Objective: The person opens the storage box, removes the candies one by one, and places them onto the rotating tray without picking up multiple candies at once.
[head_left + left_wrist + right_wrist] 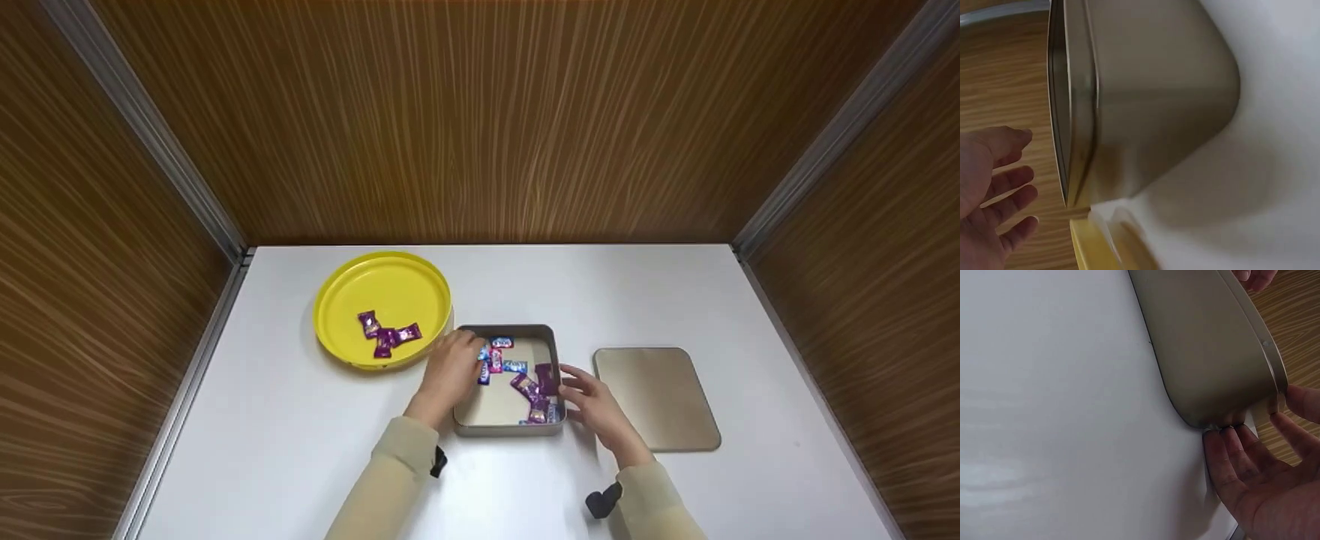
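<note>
A square metal tin stands uncovered on the white table, with small wrapped candies inside. Blue-wrapped candies and a pink-wrapped candy lie toward its upper left, while purple-wrapped candies gather at the right. My left hand reaches over the tin's left rim, fingertips close to the blue candies; the left wrist view has its fingers spread and loosely bent, with nothing seen between them. Outside the right wall, my right hand touches the tin with extended fingertips, the thumb at the rim.
To the left, a round yellow tray with a raised rim holds several purple candies. A flat metal lid lies right of the tin, behind my right hand. Wood-grain panels enclose the table's back and sides.
</note>
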`<state>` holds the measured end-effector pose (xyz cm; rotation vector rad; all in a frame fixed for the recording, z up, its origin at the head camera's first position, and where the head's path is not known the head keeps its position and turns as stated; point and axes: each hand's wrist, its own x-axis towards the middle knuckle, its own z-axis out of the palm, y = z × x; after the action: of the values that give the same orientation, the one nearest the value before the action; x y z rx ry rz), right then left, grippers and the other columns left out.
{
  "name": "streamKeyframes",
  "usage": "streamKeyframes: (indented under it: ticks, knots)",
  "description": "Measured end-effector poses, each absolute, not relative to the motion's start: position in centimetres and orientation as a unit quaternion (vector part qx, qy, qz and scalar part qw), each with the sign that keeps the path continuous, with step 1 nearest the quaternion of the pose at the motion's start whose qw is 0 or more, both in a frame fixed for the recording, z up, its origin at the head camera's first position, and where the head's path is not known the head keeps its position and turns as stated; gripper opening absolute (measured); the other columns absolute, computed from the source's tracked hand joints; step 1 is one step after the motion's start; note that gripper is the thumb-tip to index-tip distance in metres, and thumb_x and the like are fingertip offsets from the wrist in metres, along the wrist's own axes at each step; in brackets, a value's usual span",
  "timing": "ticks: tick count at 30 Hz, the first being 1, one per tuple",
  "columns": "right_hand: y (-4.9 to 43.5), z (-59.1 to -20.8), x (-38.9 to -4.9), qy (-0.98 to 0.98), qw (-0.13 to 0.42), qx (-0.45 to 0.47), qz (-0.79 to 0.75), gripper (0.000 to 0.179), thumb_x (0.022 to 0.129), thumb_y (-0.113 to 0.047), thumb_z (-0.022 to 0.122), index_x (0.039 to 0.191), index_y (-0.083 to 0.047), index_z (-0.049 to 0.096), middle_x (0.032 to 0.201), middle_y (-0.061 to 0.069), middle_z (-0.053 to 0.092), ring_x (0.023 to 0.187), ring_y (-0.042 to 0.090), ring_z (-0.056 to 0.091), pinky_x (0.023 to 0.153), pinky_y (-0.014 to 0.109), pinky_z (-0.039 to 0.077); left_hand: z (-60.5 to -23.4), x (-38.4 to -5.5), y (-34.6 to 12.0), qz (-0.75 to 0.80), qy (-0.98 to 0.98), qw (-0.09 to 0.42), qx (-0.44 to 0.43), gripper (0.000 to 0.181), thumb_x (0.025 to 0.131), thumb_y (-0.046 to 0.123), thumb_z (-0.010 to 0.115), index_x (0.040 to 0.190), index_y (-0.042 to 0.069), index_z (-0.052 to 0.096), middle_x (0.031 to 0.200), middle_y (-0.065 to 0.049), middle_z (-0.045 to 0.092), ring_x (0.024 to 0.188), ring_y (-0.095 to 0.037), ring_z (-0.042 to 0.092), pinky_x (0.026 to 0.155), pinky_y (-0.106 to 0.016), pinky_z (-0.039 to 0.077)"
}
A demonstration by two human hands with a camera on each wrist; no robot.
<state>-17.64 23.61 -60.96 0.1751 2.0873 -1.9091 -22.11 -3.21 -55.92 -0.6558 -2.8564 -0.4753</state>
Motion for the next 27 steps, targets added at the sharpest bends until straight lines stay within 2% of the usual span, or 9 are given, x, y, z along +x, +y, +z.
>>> streamKeyframes:
  ticks: [3, 10, 19, 27]
  knots:
    - [23.7, -61.0, -17.7, 0.730, 0.154, 0.065, -0.663, 0.049, 0.099, -0.012, 0.055, 0.147, -0.007, 0.042, 0.142, 0.025, 0.045, 0.126, 0.043, 0.049, 0.096, 0.052, 0.047, -56.3, -21.6, -2.1, -0.143, -0.952, 0.078, -0.260, 0.033, 0.085, 0.017, 0.077, 0.114, 0.006, 0.068, 0.114, -0.008, 0.065, 0.108, -0.027, 0.059, 0.098, -0.042, 0.045]
    - [23.8, -61.0, -17.6, 0.729, 0.149, 0.067, -0.664, 0.049, 0.099, -0.010, 0.055, 0.146, -0.007, 0.044, 0.138, 0.024, 0.049, 0.122, 0.042, 0.052, 0.095, 0.051, 0.048, -57.0, -20.2, -0.2, -0.162, -0.940, 0.008, -0.301, 0.041, 0.094, 0.019, 0.067, 0.132, 0.007, 0.060, 0.128, -0.009, 0.062, 0.120, -0.027, 0.056, 0.106, -0.042, 0.040]
    - [23.9, -61.2, -17.7, 0.724, 0.141, 0.068, -0.672, 0.049, 0.097, -0.008, 0.057, 0.145, -0.005, 0.045, 0.136, 0.026, 0.049, 0.121, 0.042, 0.053, 0.094, 0.052, 0.049, -58.1, -19.8, 0.9, -0.181, -0.922, -0.039, -0.341, 0.037, 0.095, 0.012, 0.062, 0.132, 0.010, 0.061, 0.132, -0.006, 0.061, 0.124, -0.023, 0.054, 0.108, -0.038, 0.038]
    - [23.9, -61.2, -17.6, 0.723, 0.145, 0.066, -0.672, 0.049, 0.098, -0.009, 0.056, 0.146, -0.005, 0.044, 0.139, 0.028, 0.047, 0.123, 0.044, 0.051, 0.096, 0.055, 0.046, -58.7, -19.7, 1.1, -0.149, -0.911, -0.070, -0.379, 0.034, 0.102, 0.012, 0.049, 0.133, 0.015, 0.062, 0.140, 0.000, 0.055, 0.130, -0.018, 0.049, 0.110, -0.035, 0.034]
